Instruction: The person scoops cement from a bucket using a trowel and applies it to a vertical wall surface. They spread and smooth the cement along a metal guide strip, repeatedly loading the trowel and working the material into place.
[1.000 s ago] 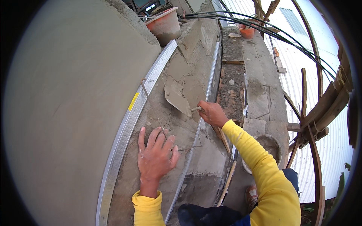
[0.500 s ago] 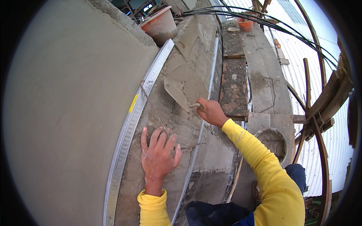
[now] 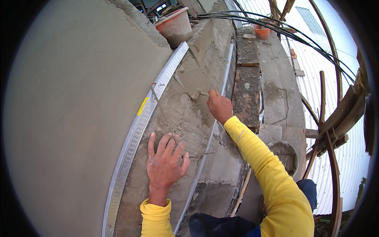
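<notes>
My right hand (image 3: pixel 220 106) grips a trowel (image 3: pixel 194 94) by its handle. Its mortar-coated blade lies against wet grey mortar (image 3: pixel 201 75) on the narrow strip and is hard to tell from it. Lower down, my left hand (image 3: pixel 165 161) lies with fingers spread on the rough cement surface, holding nothing. A thin bent metal rod (image 3: pixel 161 104) hooks over the long metal strip (image 3: pixel 136 122) on the left and runs down to my left fingertips. A second metal strip (image 3: pixel 227 73) edges the mortar band on the right.
A smooth plastered wall (image 3: pixel 83 114) fills the left. A mortar-stained bucket (image 3: pixel 175 25) stands at the top, an orange one (image 3: pixel 262 31) farther right. A round mortar tub (image 3: pixel 285 154) sits on the planks (image 3: pixel 276 102) by my right arm. Black cables (image 3: pixel 252 17) cross above; wooden poles (image 3: pixel 335 114) rise at right.
My right hand has moved up and slightly left with the trowel, whose blade now lies flatter against the mortar. My left hand stays nearly in place. The view has shifted slightly.
</notes>
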A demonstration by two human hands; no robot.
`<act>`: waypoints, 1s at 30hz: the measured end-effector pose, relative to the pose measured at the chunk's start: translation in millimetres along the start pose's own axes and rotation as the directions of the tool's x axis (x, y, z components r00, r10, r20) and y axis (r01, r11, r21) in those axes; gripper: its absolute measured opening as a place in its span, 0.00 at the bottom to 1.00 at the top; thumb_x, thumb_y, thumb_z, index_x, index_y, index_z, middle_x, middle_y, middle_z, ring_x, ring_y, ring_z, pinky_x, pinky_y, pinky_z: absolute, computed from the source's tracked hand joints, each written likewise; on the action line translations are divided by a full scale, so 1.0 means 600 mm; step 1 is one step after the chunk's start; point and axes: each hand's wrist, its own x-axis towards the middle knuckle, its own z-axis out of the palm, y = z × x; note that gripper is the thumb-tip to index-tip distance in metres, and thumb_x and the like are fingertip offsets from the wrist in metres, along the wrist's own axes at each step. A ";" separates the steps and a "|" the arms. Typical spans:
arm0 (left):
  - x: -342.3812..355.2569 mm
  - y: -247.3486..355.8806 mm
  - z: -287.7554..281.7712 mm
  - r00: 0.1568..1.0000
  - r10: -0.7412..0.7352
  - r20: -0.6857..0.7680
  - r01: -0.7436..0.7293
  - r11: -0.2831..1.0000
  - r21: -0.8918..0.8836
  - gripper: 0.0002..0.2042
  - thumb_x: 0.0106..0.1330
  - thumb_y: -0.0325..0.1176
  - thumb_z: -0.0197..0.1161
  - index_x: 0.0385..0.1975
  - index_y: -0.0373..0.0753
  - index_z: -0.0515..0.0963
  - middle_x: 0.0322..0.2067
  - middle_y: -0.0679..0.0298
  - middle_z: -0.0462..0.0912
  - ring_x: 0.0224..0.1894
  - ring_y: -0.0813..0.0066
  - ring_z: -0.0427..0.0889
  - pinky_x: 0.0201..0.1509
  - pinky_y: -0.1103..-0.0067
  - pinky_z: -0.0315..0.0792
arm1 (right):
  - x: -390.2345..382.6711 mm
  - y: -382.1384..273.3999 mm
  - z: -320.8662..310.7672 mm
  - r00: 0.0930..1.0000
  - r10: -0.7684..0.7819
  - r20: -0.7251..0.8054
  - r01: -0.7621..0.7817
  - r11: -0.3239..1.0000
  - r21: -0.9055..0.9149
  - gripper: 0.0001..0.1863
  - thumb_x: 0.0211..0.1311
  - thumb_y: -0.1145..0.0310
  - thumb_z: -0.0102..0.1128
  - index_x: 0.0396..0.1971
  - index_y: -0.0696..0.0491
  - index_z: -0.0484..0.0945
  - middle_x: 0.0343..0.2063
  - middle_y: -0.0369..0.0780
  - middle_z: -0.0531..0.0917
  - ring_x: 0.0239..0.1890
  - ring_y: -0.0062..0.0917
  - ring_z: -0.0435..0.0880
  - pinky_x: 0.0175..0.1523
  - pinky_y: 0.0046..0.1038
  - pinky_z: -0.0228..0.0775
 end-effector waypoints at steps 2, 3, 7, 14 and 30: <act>-0.002 0.000 0.003 1.000 -0.001 -0.003 0.001 1.000 -0.009 0.15 0.58 0.37 0.71 0.45 0.43 0.85 0.51 0.63 0.86 0.63 0.60 0.79 0.82 0.46 0.54 | 0.027 0.028 0.012 0.995 0.094 0.043 -0.093 0.996 -0.004 0.10 0.67 0.69 0.61 0.43 0.55 0.73 0.37 0.49 0.86 0.37 0.53 0.87 0.42 0.52 0.80; -0.006 -0.002 0.001 1.000 -0.002 -0.001 0.002 1.000 -0.003 0.15 0.58 0.38 0.71 0.45 0.44 0.85 0.51 0.63 0.86 0.63 0.60 0.79 0.82 0.46 0.54 | 0.023 0.041 0.018 0.983 0.156 0.096 -0.158 0.987 0.012 0.11 0.67 0.68 0.61 0.44 0.55 0.72 0.37 0.51 0.86 0.39 0.54 0.87 0.43 0.53 0.80; -0.001 0.001 0.004 1.000 0.001 -0.022 -0.001 1.000 -0.018 0.15 0.58 0.38 0.71 0.45 0.44 0.85 0.50 0.62 0.86 0.63 0.61 0.79 0.82 0.47 0.54 | -0.001 0.095 0.022 0.954 0.184 0.237 -0.238 0.944 0.227 0.13 0.66 0.67 0.61 0.45 0.57 0.72 0.36 0.56 0.87 0.42 0.58 0.87 0.46 0.55 0.78; -0.018 -0.008 0.000 1.000 -0.016 -0.011 0.016 1.000 -0.009 0.15 0.58 0.37 0.71 0.45 0.44 0.85 0.50 0.62 0.86 0.63 0.61 0.79 0.83 0.47 0.53 | -0.161 -0.023 0.009 0.935 -0.102 0.340 -0.040 0.922 0.386 0.14 0.65 0.67 0.66 0.46 0.54 0.73 0.27 0.54 0.83 0.36 0.58 0.85 0.42 0.55 0.75; -0.013 -0.003 -0.007 1.000 0.010 -0.012 -0.009 0.999 0.042 0.16 0.59 0.38 0.71 0.46 0.43 0.86 0.49 0.62 0.86 0.61 0.60 0.79 0.83 0.48 0.53 | -0.242 0.045 0.019 0.978 -0.026 0.207 -0.008 0.987 0.163 0.11 0.67 0.70 0.62 0.44 0.53 0.70 0.36 0.48 0.83 0.36 0.54 0.86 0.41 0.54 0.78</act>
